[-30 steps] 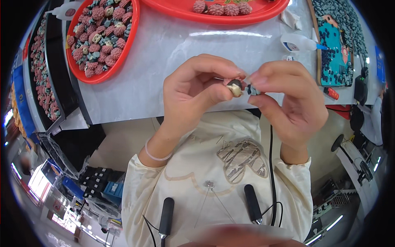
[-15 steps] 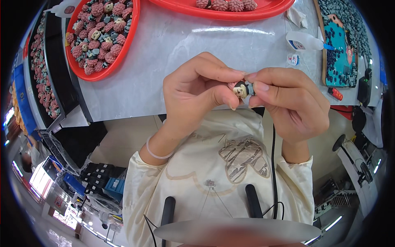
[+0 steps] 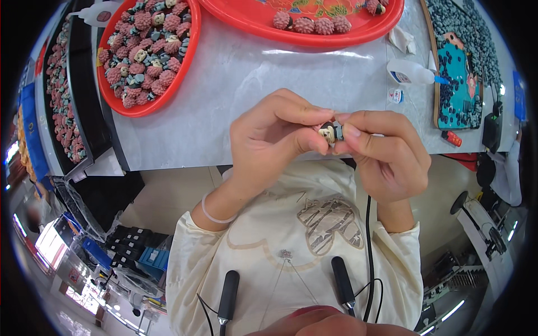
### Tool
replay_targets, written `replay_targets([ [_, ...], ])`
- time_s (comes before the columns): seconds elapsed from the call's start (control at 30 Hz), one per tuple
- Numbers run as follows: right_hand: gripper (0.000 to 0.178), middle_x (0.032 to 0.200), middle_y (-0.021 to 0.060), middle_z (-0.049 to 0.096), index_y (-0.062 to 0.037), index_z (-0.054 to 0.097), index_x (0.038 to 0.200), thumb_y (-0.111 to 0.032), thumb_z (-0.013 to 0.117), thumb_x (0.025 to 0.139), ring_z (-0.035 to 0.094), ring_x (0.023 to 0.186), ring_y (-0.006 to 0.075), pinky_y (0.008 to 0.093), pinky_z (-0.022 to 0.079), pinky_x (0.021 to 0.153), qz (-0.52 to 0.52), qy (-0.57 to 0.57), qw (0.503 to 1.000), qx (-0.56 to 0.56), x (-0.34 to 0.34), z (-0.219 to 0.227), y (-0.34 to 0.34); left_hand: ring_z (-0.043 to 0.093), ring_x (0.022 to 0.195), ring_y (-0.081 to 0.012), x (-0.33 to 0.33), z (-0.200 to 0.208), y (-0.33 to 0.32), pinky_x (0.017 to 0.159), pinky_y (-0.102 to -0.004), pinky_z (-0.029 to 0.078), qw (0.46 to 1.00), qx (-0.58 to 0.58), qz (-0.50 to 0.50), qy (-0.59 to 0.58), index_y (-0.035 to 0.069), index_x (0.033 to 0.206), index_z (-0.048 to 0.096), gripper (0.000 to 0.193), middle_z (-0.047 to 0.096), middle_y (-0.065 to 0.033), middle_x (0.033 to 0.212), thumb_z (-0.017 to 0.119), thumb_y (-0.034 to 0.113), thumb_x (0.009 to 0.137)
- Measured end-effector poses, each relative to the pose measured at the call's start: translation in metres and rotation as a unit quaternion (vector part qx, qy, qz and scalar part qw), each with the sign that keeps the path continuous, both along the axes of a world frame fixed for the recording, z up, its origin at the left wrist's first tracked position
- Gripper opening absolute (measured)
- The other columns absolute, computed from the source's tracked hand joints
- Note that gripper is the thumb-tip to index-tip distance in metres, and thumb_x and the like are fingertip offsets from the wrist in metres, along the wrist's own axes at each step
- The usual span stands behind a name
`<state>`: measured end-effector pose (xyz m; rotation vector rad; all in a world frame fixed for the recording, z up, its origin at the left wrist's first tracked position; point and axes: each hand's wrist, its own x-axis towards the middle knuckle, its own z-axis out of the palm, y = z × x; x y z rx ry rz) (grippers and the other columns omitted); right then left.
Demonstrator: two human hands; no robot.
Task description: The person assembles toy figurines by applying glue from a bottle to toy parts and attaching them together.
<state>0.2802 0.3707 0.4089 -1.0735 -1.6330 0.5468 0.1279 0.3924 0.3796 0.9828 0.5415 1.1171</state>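
Note:
Between my two hands is a small figurine (image 3: pixel 328 132) with a cream face, black around it, a pink part on the left and a grey-blue part on the right. My left hand (image 3: pixel 274 134) pinches its pink side between thumb and fingers. On the grey-blue side, the thumb and forefinger of my right hand (image 3: pixel 386 148) are closed. The fingertips cover much of the piece, which is held just above the table's near edge. Similar figurines with bumpy pink parts fill a red tray (image 3: pixel 194 50) at the left.
Another red tray (image 3: pixel 314 40) at the back holds several pink pieces in a row. At the right lie a white bottle (image 3: pixel 412 73) with a blue tip, a crumpled tissue (image 3: pixel 402 40) and a wood-framed tray (image 3: pixel 436 95) of dark blue pieces. A black-sided tray (image 3: pixel 84 84) stands far left.
Both hands still grip the figurine, which has turned slightly. My right hand has shifted a little left and inward. The whole view has tilted, showing more of the back red tray.

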Motion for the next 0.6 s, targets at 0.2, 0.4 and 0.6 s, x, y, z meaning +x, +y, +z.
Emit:
replay_targets([
  [0.2, 0.022, 0.092, 0.0101, 0.051, -0.0072, 0.064, 0.091, -0.014, 0.066, 0.07, 0.05, 0.072, 0.0182, 0.0264, 0.041, 0.059, 0.031, -0.105, 0.994, 0.029, -0.001, 0.004, -0.006, 0.057, 0.082, -0.0222, -0.004, 0.016, -0.003, 0.07, -0.0312, 0.046, 1.0, -0.013, -0.022, -0.006, -0.001, 0.091, 0.052, 0.031, 0.056, -0.0165, 0.091, 0.07, 0.012, 0.069],
  [0.4, 0.028, 0.089, 0.0112, 0.048, -0.0048, 0.063, 0.09, -0.027, 0.065, 0.072, 0.048, 0.068, 0.0178, 0.0254, 0.039, 0.056, 0.007, -0.077, 0.997, 0.025, 0.015, 0.002, -0.009, 0.057, 0.081, -0.0201, -0.068, 0.039, 0.051, 0.065, -0.028, 0.046, 0.826, 0.353, 0.192, 0.396, 0.002, 0.09, 0.058, 0.026, 0.059, -0.0095, 0.092, 0.062, -0.005, 0.065],
  [0.6, 0.027, 0.088, 0.0124, 0.049, -0.0008, 0.061, 0.09, -0.016, 0.067, 0.069, 0.048, 0.067, 0.0187, 0.0253, 0.04, 0.056, -0.001, -0.092, 0.996, 0.017, 0.018, -0.001, -0.008, 0.055, 0.084, -0.0228, -0.117, 0.033, 0.102, 0.069, -0.0312, 0.044, 0.524, 0.521, 0.154, 0.656, 0.007, 0.088, 0.059, 0.015, 0.056, -0.004, 0.093, 0.057, 0.006, 0.073],
])
